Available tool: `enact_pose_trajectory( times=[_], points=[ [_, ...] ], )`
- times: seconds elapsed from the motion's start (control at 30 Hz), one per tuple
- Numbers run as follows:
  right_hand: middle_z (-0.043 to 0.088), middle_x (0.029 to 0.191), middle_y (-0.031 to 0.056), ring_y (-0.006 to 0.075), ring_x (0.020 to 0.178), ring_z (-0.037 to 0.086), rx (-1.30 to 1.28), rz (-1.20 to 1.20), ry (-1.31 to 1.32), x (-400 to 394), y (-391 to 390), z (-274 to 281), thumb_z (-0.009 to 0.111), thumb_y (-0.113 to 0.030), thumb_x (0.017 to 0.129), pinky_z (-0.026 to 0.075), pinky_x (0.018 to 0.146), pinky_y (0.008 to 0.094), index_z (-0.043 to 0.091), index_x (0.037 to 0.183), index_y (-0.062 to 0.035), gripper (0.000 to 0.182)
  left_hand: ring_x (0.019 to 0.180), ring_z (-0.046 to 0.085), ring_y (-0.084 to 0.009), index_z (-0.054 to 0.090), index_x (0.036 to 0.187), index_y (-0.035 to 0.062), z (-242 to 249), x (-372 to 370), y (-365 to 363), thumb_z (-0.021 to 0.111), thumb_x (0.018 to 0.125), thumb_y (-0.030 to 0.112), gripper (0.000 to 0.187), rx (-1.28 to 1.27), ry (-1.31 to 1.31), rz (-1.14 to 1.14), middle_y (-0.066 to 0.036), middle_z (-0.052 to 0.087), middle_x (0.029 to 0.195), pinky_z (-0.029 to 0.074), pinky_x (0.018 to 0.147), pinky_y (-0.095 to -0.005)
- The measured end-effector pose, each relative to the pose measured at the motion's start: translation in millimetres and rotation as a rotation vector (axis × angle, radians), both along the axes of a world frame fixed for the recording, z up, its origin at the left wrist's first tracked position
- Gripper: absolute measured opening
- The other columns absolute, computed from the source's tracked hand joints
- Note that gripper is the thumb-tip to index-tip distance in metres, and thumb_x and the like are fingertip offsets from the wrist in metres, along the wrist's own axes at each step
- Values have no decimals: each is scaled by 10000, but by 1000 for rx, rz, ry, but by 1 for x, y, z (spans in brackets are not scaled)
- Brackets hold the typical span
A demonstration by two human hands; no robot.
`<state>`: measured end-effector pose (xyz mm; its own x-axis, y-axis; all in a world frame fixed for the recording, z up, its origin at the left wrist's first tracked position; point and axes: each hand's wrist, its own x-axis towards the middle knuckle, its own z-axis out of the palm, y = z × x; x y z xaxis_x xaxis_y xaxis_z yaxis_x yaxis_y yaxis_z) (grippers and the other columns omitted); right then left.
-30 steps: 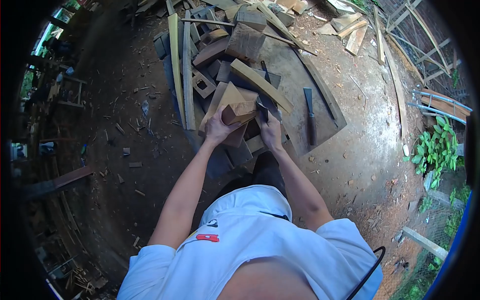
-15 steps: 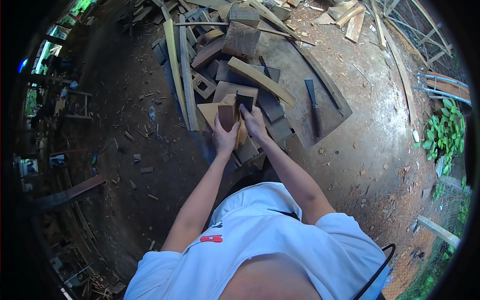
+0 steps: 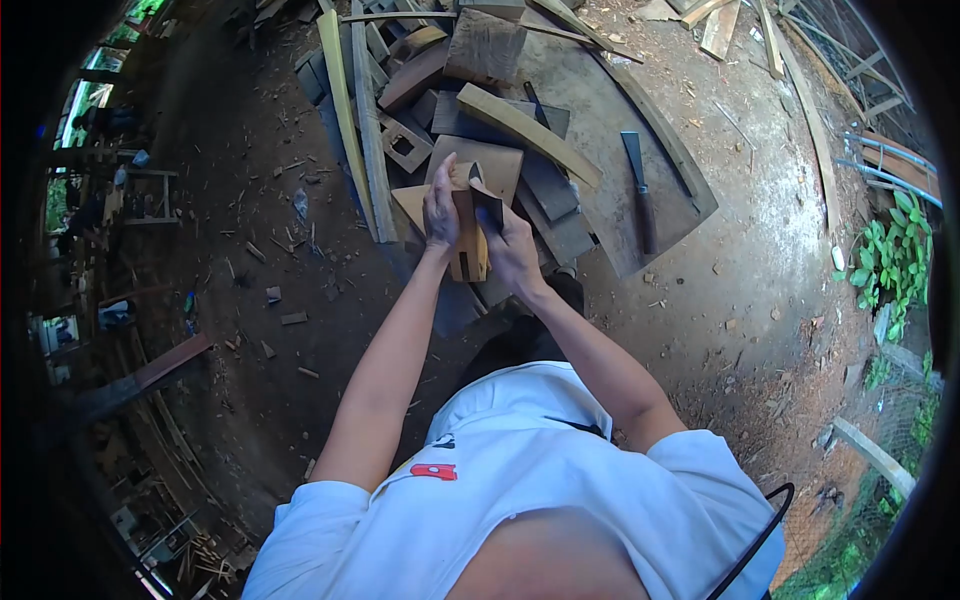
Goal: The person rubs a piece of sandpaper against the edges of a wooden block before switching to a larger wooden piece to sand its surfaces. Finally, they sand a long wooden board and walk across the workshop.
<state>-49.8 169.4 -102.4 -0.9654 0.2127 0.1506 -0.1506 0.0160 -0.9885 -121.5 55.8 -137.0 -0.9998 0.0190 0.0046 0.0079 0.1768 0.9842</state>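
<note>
A light wooden piece [image 3: 468, 262] stands between my hands above the wood pile. My left hand [image 3: 440, 212] lies along its left side, fingers stretched out and pressed flat. Beside the palm shows a narrow strip of a brown sheet [image 3: 465, 213]. My right hand [image 3: 513, 248] grips a dark, sandpaper-like sheet [image 3: 488, 208] on the right side of the piece, thumb near its top edge. Behind the hands lies a wide brown board [image 3: 498, 165]. The fingers of my right hand are partly hidden behind the sheet.
A chisel [image 3: 641, 190] with a dark handle lies on the grey sheet [image 3: 600, 110] to the right. Wood blocks [image 3: 485, 48] and a yellowish beam [image 3: 530, 133] are heaped at the back. Long strips [image 3: 345, 130] run along the left. Wood scraps [image 3: 293, 318] litter the ground.
My left hand has turned from gripping the brown sheet to lying flat with fingers up. The brown sheet now shows nearly edge-on. My right hand has shifted slightly towards me.
</note>
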Motion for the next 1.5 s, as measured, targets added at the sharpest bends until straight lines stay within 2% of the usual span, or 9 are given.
enact_pose_trajectory(
  times=[0.2, 0.23, 0.37, 0.6, 0.7, 0.8, 0.93, 1.27, 1.5],
  points=[
    [643, 818, 158, 171, 763, 584, 96, 154, -212, -66, 12, -36, 509, -276, 995, 464, 730, 350, 572, 1052, 10, 299, 1249, 512, -277, 495, 1353, 8, -1, 3, 2, 278, 1027, 339, 513, -107, 39, 62, -182, 560, 1320, 337, 1085, -359],
    [669, 1004, 213, 320, 1000, 662, 107, 218, -328, -55, 16, -9, 495, -186, 979, 479, 832, 360, 579, 1203, -54, 274, 1249, 512, -277, 495, 1353, 8, -9, 0, 0, 278, 1027, 339, 513, -103, 50, 60, -182, 560, 1320, 337, 1085, -359],
    [606, 1297, 135, 239, 1245, 549, -115, 210, -129, -13, 6, 15, 498, -86, 968, 391, 1028, 311, 538, 1324, -72, 358, 1211, 557, -312, 547, 1298, -23, -12, 4, -4, 288, 1016, 344, 530, -237, 49, 134, -197, 596, 1285, 398, 1026, -371],
    [659, 1048, 216, 308, 1034, 659, 127, 253, -406, -69, 22, -23, 508, -123, 971, 474, 866, 348, 565, 1291, -116, 324, 1168, 585, -344, 574, 1275, 4, -1, -2, 4, 314, 1005, 321, 492, -248, 115, 181, -207, 625, 1226, 436, 972, -390],
    [669, 929, 157, 131, 830, 586, 12, 137, -80, -21, 8, 23, 523, -159, 989, 472, 797, 316, 583, 1195, -16, 258, 1139, 602, -348, 593, 1249, -1, -3, 6, 2, 311, 1003, 307, 484, -430, 167, 148, -208, 642, 1192, 459, 937, -385],
    [656, 1037, 229, 341, 980, 665, 85, 156, -86, -32, 12, 8, 491, -123, 978, 484, 835, 356, 541, 1294, -78, 323, 1142, 598, -355, 589, 1246, -15, 1, 6, 5, 304, 1000, 298, 489, -233, 19, 181, -213, 640, 1191, 454, 948, -381],
    [639, 917, 255, 405, 902, 646, 183, 160, -226, -59, 14, -8, 485, -149, 981, 479, 772, 401, 546, 1234, -36, 283, 1156, 587, -365, 589, 1231, -41, 2, 7, 9, 283, 994, 279, 502, -277, 89, 201, -226, 633, 1195, 443, 975, -380],
    [632, 999, 266, 431, 983, 617, 204, 168, -247, -49, 17, -8, 482, -133, 983, 484, 775, 374, 552, 1236, -51, 275, 1138, 604, -345, 613, 1208, -28, 2, 11, 10, 301, 1005, 315, 507, -243, 92, 212, -219, 639, 1188, 454, 957, -381],
    [617, 1247, 186, 285, 1195, 583, 62, 102, -29, -7, 6, 20, 499, -86, 975, 438, 985, 326, 551, 1302, -60, 332, 1106, 624, -342, 638, 1180, -28, 1, 7, 7, 257, 1043, 364, 564, -163, 13, 232, -213, 666, 1140, 456, 938, -364]
  ],
)
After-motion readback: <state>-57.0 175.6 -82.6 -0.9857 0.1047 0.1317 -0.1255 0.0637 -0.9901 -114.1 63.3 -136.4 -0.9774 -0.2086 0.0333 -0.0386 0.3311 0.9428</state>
